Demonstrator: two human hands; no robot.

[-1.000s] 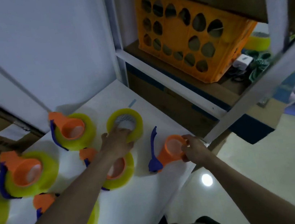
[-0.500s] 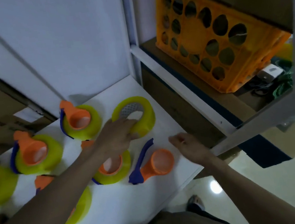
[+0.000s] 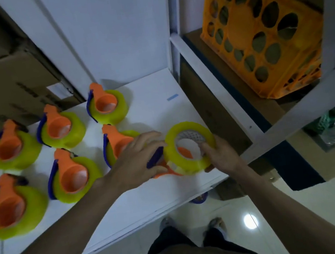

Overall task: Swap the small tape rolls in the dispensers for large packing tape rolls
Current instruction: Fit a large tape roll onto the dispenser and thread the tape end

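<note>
Roll (image 3: 188,145) of large yellow packing tape at centre right of frame, tilted over the orange dispenser (image 3: 164,171) on the white worktop (image 3: 130,207), presumably for seating onto the hub. Right hand (image 3: 220,154) grip: fingers curled round the roll's lower right rim. Left hand (image 3: 137,163) grip: pressed on the dispenser's blue handle, apparently as a brace. Half a second earlier: roll further up, in the left hand; right hand empty; dispenser bare.
</note>
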